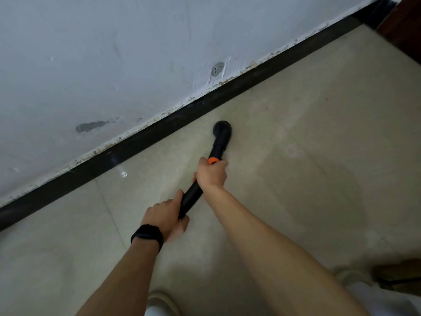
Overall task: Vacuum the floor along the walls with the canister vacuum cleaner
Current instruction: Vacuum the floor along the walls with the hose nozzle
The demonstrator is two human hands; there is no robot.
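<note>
**Head view: two hands are guiding the wand beside the skirting**

Nearest the camera, a pale slipper toe (162,301) is showing at the bottom edge. Just ahead, the left hand (167,215), wearing a black wristband (148,236), is curling its fingers around the near end of the black plastic vacuum wand (192,197). Further along the tube, the right hand (211,173) is gripping it with closed fingers just below a bright orange collar (213,160). Beyond that, the round black nozzle (222,128) is resting on the glossy beige tiled floor (307,144). It is sitting near the black skirting strip (148,139) but, as far as I can tell, not touching it. The canister and hose are lying out of sight.

To do this pass well, I judge the nozzle should be sliding closer and hugging the skirting. It should be lying flat on the tile and moving slowly, so dust in the joint is lifting.

Behind the skirting, the scuffed white plastered wall (102,53) is carrying a round grey patch (218,69). At the far right, a dark reddish wooden edge (406,21) is closing the run, and that corner is likely to be blocking a straight sweep.
</note>
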